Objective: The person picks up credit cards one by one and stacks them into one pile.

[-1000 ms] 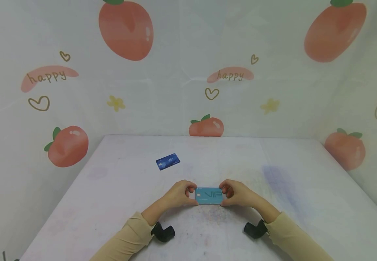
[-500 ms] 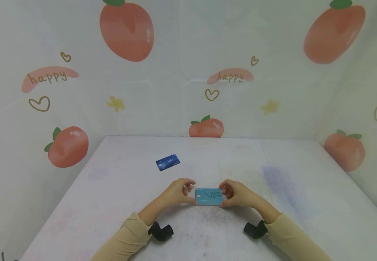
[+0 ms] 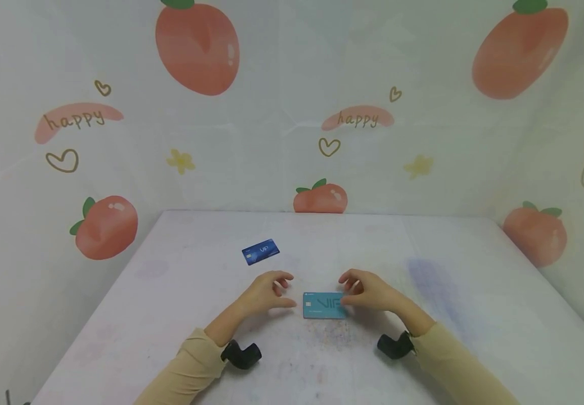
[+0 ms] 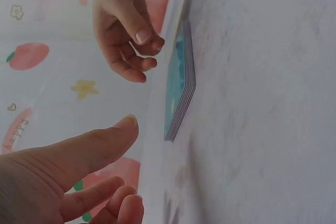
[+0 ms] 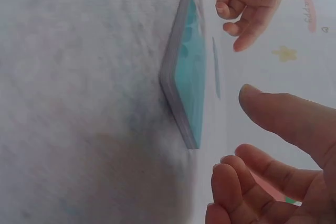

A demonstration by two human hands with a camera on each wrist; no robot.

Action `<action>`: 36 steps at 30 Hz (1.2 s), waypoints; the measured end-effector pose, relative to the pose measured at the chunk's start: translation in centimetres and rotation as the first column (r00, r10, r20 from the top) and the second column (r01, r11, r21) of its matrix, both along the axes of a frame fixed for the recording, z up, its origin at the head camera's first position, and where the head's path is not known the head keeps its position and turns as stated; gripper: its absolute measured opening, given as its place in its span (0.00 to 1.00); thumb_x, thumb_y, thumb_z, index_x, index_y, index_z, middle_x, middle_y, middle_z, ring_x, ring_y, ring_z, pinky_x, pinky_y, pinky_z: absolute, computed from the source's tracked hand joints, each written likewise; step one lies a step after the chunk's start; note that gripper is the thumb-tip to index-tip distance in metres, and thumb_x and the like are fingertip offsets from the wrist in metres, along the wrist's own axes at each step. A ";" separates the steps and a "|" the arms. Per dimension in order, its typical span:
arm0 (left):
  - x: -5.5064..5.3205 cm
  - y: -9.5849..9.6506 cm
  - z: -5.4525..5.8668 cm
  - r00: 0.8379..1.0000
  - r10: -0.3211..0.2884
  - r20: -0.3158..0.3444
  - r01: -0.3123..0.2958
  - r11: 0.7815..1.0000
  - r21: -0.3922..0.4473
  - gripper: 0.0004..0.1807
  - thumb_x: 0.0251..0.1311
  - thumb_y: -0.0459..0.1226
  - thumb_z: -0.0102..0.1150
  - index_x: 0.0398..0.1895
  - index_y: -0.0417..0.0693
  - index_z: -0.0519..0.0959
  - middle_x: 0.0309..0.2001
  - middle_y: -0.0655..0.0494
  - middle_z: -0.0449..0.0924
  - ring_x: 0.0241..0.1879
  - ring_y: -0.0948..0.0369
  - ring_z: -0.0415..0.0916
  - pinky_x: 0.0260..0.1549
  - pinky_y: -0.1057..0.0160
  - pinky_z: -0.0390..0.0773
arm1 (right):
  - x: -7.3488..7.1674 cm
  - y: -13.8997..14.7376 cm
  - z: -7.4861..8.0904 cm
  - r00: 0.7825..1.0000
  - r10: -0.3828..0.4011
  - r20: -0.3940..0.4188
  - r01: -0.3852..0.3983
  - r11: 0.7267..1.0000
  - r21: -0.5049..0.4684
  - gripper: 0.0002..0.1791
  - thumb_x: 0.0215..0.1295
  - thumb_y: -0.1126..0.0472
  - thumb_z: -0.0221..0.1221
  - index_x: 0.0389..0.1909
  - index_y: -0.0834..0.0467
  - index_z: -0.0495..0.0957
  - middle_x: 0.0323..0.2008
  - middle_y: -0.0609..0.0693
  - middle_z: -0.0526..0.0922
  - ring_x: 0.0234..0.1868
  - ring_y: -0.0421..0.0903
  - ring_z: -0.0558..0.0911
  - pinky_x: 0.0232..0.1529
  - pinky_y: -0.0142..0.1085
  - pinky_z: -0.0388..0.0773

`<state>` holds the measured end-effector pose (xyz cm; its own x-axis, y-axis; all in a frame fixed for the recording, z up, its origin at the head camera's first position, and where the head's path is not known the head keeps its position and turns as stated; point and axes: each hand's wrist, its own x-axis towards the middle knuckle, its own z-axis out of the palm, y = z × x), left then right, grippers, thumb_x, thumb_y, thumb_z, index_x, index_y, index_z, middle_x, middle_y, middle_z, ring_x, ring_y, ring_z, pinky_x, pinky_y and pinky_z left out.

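Observation:
A neat stack of teal VIP cards (image 3: 318, 311) lies flat on the white table, its layered edges showing in both wrist views. To its left is my left hand (image 3: 263, 293), fingers loosely bent, thumb apart from the stack and nothing held. My right hand (image 3: 372, 291) hovers at the stack's right end, its thumb tip overlapping the top card in the head view. In the right wrist view a gap shows between the right fingers (image 5: 226, 184) and the cards (image 5: 190, 82). A single dark blue VIP card (image 3: 260, 252) lies angled farther back, left of the stack.
Black curved wrist mounts (image 3: 241, 355) sit under both wrists, close over the table (image 3: 170, 315). A white curtain (image 3: 251, 140) printed with fruit, hearts and lettering stands along the back and sides of the table.
Both hands have let go of the teal card stack. The left hand drew back to the left, and the right hand rose off its right end. Neither the stack nor the blue card moved.

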<state>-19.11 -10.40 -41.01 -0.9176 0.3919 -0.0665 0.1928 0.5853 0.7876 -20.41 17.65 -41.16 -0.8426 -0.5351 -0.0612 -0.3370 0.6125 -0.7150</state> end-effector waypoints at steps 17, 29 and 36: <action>-1.3 -3.1 0.1 0.992 0.128 -0.016 -0.128 0.992 0.011 0.30 0.46 0.38 0.71 0.54 0.39 0.74 0.41 0.47 0.78 0.33 0.62 0.72 0.29 0.69 0.72 | -3.3 -2.5 2.1 0.998 0.029 -0.060 -0.028 1.000 0.011 0.20 0.58 0.58 0.63 0.47 0.65 0.73 0.36 0.55 0.78 0.33 0.43 0.77 0.37 0.32 0.76; -2.2 -5.5 0.2 0.982 0.187 0.003 -0.187 0.982 0.040 0.30 0.49 0.40 0.68 0.56 0.37 0.73 0.45 0.42 0.78 0.41 0.56 0.77 0.38 0.63 0.78 | -6.5 -5.8 2.2 0.999 0.044 -0.028 -0.044 0.999 -0.003 0.20 0.58 0.60 0.62 0.49 0.65 0.73 0.37 0.55 0.79 0.37 0.46 0.79 0.39 0.33 0.78; -2.8 -6.8 0.2 0.968 0.251 0.018 -0.251 0.966 0.060 0.30 0.51 0.40 0.67 0.57 0.36 0.72 0.47 0.40 0.76 0.45 0.51 0.77 0.40 0.60 0.78 | -7.7 -7.9 2.2 0.999 0.047 0.006 -0.047 0.998 -0.031 0.20 0.58 0.60 0.62 0.49 0.66 0.74 0.37 0.57 0.80 0.39 0.48 0.80 0.41 0.34 0.78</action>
<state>-21.87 -17.21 -40.81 -0.9865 0.1527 -0.0596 0.0375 0.5641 0.8249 -28.11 9.72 -38.97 -0.8160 -0.5759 -0.0497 -0.3601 0.5738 -0.7356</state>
